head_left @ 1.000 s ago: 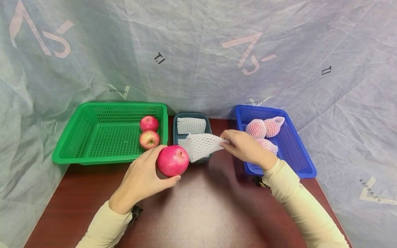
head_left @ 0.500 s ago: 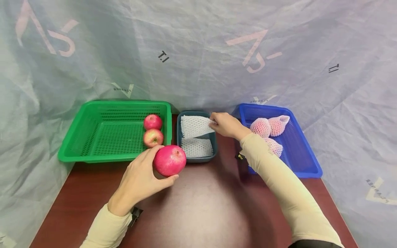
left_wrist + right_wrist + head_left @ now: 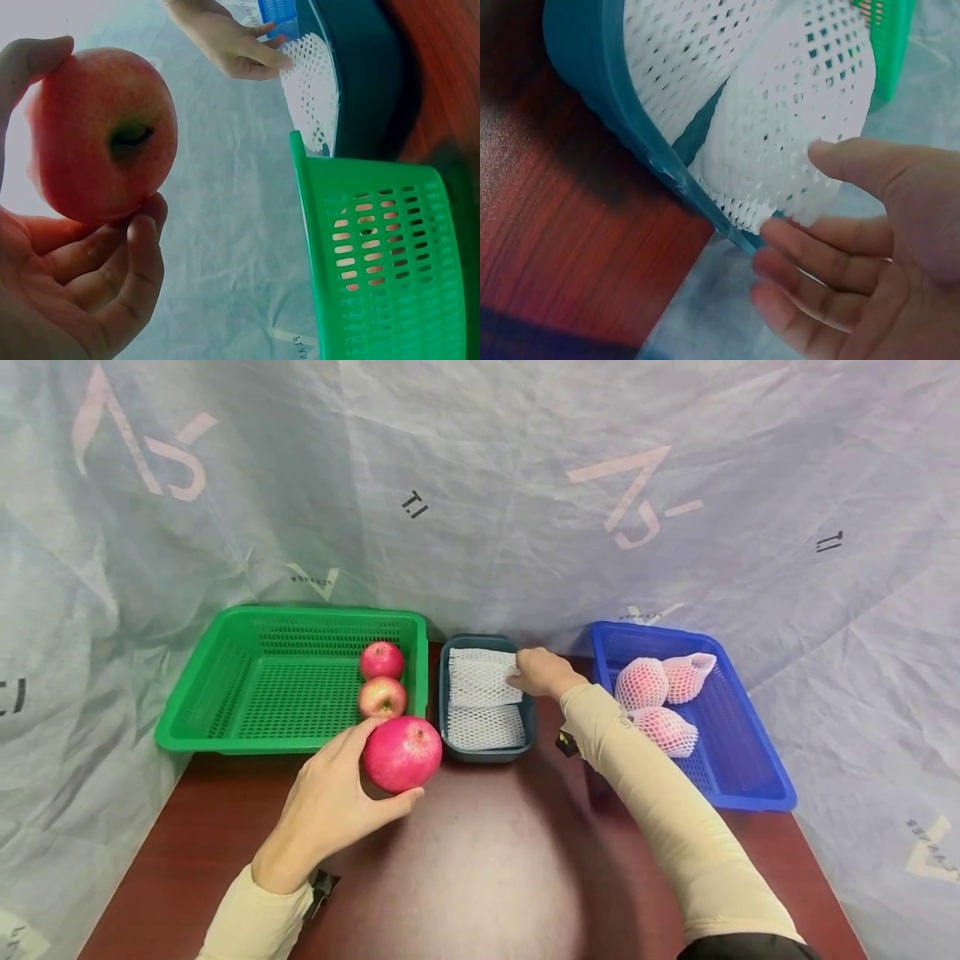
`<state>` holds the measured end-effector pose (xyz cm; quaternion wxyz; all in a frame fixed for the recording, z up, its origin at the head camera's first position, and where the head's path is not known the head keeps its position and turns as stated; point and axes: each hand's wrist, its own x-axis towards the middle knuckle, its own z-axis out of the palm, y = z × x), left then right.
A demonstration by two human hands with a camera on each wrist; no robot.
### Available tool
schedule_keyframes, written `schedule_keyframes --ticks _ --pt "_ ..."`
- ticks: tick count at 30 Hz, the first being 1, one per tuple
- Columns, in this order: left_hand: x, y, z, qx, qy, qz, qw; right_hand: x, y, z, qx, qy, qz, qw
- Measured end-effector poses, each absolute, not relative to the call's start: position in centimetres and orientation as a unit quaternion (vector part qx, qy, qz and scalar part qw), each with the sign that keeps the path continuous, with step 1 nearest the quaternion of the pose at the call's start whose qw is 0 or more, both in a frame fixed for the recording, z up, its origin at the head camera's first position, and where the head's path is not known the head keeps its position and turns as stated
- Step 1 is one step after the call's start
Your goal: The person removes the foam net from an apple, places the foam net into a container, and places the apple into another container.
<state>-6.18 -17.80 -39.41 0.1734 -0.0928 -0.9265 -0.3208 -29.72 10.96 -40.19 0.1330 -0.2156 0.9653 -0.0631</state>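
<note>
In the head view my left hand [image 3: 330,802] holds a red apple [image 3: 402,754] between thumb and fingers, above the table's middle. The left wrist view shows the same apple [image 3: 105,135] close up, its hollow facing the camera. My right hand [image 3: 546,672] is at the right end of a white foam net sleeve [image 3: 483,677], which lies in a small dark teal basket [image 3: 489,757]. In the right wrist view the thumb touches this foam net [image 3: 787,112], while the fingers [image 3: 817,255] stand apart from the thumb. Another foam net sleeve [image 3: 486,728] lies nearer the front of the basket.
A green basket [image 3: 292,747] with two apples [image 3: 382,660] stands on the left. The blue basket [image 3: 750,800] on the right contains several apples in foam nets [image 3: 642,683]. A grey sheet [image 3: 480,485] hangs behind the dark red table [image 3: 480,860].
My right hand has carried the foam net sleeve back into the small teal basket, and its grip has loosened. The left hand keeps the apple, nearly in place.
</note>
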Motion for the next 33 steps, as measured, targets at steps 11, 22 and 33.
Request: schedule_keyframes --ticks 11,22,33 --pt "-6.6 -17.9 -39.4 -0.101 -0.923 -0.315 0.194 -28.2 12.8 -38.3 -0.239 0.964 -0.106 0.043" --pt "-7.6 -19.1 -38.7 -0.089 -0.930 -0.305 0.186 -19.8 14.0 -35.1 -0.322 0.933 -0.137 -0.090" --pt "-8.2 -20.6 -38.6 -0.061 -0.937 -0.300 0.167 -12.8 15.1 -34.3 -0.361 0.917 -0.123 -0.119"
